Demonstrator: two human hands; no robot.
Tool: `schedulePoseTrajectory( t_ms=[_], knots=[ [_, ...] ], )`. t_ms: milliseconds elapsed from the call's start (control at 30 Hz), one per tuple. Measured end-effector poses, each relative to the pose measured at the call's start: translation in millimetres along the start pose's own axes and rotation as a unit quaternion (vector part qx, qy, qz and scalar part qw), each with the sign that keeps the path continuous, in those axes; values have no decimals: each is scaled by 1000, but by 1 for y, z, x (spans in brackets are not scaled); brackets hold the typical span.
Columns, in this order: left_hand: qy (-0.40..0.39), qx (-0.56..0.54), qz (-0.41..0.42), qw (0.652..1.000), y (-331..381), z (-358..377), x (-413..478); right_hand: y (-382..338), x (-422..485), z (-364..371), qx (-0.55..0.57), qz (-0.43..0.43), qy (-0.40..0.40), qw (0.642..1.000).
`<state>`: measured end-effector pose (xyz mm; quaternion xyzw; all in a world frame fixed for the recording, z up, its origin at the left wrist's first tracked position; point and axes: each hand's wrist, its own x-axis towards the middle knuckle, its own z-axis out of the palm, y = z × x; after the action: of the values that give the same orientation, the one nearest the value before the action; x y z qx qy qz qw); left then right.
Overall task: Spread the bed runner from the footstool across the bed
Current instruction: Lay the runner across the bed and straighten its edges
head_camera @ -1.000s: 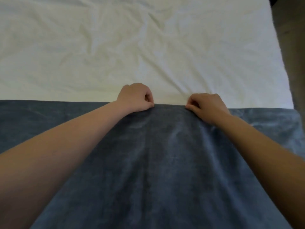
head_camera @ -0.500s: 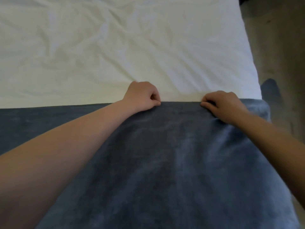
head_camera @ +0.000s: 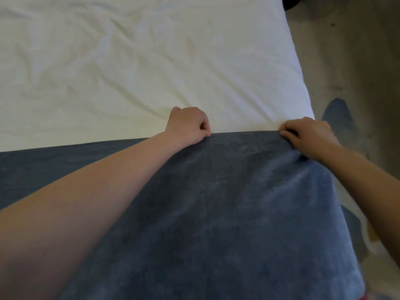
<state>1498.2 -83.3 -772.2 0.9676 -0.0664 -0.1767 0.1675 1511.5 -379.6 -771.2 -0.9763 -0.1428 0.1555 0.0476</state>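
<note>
In the head view, the blue bed runner (head_camera: 227, 202) covers the lower half of the frame, lying on the bed (head_camera: 140, 68), whose wrinkled white sheet fills the upper left and centre. The left hand (head_camera: 188, 125), at the centre, has its fingers curled and pinches the runner's far edge, while the right hand (head_camera: 307, 135), at the right, grips that same edge near the bed's right side. Beyond it, part of the runner hangs over the grey floor (head_camera: 350, 61).
</note>
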Motion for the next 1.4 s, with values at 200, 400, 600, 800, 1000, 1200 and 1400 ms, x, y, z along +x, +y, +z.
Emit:
schedulePoseTrajectory(
  t_ms=[200, 400, 600, 800, 1000, 1200, 1400],
  knots=[
    [14, -24, 7, 1000, -9, -7, -10, -11, 1, -4, -14, 29, 4, 999],
    [3, 40, -13, 999, -24, -19, -20, -31, -1, -11, -39, 60, 10, 997],
    [119, 60, -11, 991, -24, -13, -41, -65, -15, -11, -109, 102, 56, 987],
    [213, 35, 5, 976, -71, -41, -87, -132, -16, -32, -91, -8, 117, 989],
    [218, 57, -4, 974, -141, -68, -146, -237, -14, -33, -85, -17, 106, 991],
    [211, 60, -28, 975, -233, -98, -216, -372, -28, -24, -79, -18, 87, 993],
    [220, 53, -40, 973, -333, -122, -286, -505, -33, -15, -72, -15, 97, 993]
  ],
)
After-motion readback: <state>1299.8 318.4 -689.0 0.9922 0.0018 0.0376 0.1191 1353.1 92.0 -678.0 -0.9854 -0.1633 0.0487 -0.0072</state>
